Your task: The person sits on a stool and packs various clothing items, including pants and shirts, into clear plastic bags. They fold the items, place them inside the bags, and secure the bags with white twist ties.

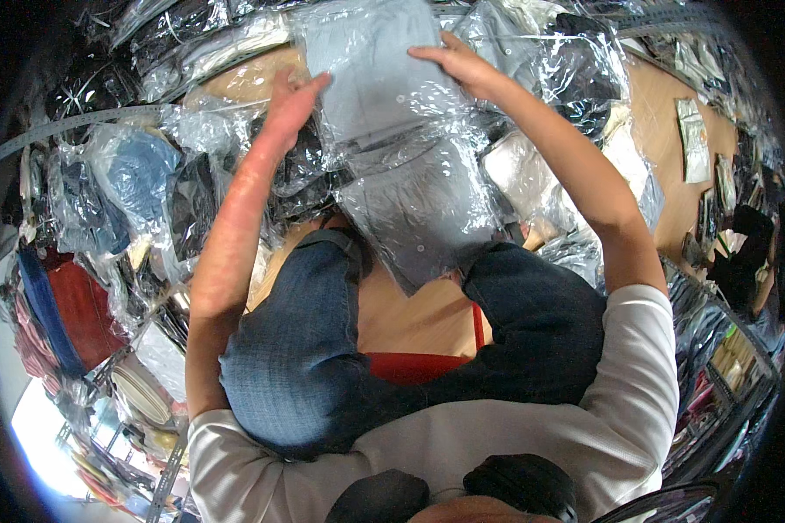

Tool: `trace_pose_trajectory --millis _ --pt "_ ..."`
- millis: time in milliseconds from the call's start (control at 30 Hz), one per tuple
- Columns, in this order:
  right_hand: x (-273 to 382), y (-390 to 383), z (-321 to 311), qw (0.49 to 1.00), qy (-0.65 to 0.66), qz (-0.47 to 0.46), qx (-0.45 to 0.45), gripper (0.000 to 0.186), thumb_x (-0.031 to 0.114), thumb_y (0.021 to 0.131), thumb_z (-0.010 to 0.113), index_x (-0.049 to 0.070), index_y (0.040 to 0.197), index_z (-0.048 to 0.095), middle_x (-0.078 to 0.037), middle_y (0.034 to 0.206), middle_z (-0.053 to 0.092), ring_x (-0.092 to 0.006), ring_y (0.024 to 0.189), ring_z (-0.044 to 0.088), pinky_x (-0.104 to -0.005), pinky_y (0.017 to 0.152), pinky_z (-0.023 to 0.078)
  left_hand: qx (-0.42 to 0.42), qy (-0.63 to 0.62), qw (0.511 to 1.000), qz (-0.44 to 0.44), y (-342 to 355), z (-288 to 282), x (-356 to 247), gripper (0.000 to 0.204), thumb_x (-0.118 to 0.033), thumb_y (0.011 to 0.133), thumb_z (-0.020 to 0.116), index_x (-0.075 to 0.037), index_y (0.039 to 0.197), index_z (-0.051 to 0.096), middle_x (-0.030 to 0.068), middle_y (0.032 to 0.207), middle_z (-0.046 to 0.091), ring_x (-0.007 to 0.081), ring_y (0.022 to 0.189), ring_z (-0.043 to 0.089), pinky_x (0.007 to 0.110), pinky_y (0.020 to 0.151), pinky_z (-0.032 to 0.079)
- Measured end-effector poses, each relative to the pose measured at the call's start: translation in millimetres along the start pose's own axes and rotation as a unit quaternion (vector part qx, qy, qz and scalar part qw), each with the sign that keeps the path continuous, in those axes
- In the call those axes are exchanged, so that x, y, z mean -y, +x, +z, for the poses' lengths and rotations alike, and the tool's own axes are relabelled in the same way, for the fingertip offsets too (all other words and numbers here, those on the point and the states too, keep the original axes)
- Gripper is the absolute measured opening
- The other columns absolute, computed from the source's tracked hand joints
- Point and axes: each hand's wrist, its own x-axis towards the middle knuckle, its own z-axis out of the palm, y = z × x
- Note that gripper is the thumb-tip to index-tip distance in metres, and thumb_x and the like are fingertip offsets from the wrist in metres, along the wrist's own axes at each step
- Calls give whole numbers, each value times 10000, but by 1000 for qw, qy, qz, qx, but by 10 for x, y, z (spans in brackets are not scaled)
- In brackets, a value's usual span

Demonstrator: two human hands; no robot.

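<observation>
A pale grey-blue folded garment (371, 74) in a transparent plastic bag lies in front of me, between my two hands. My left hand (295, 105) is beside its left edge, thumb and fingers apart and pointing toward it. At the upper right edge is my right hand (467, 68), with its fingers stretched out over the plastic. Neither hand visibly grips anything, though contact with the bag is hard to judge. Closer to my knees, a darker grey bagged garment (427, 196) overlaps the lower end of the pale one.
Heaps of bagged clothes surround me, including a blue bagged garment (139, 174) at left and a red-brown one (83, 301). A metal shelf rail (87, 126) curves across the upper left. Under me sits a red seat (414, 366). A small packet (693, 139) lies on the floor at right.
</observation>
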Motion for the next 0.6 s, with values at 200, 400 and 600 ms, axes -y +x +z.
trace_pose_trajectory --millis 200,400,600 --pt "-945 -161 -343 984 -175 38 12 762 504 813 725 -74 1262 511 -162 1048 626 -209 930 614 -314 817 515 256 208 921 -207 -240 -237 175 645 -478 838 716 75 1143 584 200 1121 632 206 989 637 300 798 536" --pt "-955 -972 -501 932 -184 212 228 890 584 759 753 -110 1258 506 -202 1170 596 -240 1070 600 -331 929 495 575 160 744 -300 -527 -235 658 581 -478 862 687 93 963 691 192 954 707 234 873 708 288 687 579" --pt "-979 -1167 -247 927 -220 170 252 936 458 718 823 -75 1378 426 -215 1361 524 -310 1289 470 -385 1093 347 534 136 804 -225 -652 155 383 551 -456 924 620 87 978 698 197 915 723 248 810 724 288 658 573"
